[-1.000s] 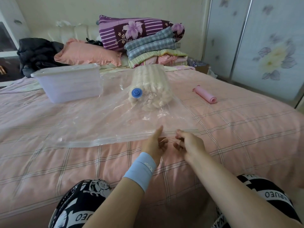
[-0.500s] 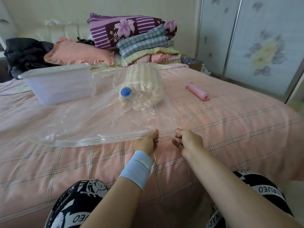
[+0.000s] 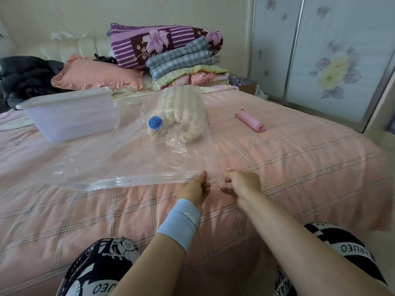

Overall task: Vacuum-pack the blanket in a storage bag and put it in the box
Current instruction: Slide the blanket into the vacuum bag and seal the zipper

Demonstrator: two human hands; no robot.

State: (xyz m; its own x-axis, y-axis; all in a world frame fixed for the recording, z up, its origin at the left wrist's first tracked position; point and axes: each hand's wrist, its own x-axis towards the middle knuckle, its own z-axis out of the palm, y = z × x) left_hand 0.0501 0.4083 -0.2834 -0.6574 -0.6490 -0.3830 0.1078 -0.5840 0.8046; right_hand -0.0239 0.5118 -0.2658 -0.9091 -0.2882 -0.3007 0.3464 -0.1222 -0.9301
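1. Right now the left hand (image 3: 195,189), with a light blue wristband (image 3: 179,227) on its wrist, pinches the near sealing edge of the clear storage bag (image 3: 119,159), close to that edge's right end
2. Just beside it, the right hand (image 3: 241,182) is curled and pinches the bag's near right corner; motion blur hides the finer grip
3. The bag lies flat on the pink checked bed (image 3: 299,167), its near edge running leftward from the hands
4. Inside the bag, the cream blanket (image 3: 181,116) sits rolled at the far right end, with a blue valve (image 3: 155,122) just left of it
5. The translucent plastic box (image 3: 70,116) stands on the bed at the bag's far left, its side touching the film
6. A pink hand pump (image 3: 251,121) lies on open bedspread right of the blanket, apart from the bag
7. Bare bedspread stretches between the bag's near edge and the person's knees, and also to the right of the hands
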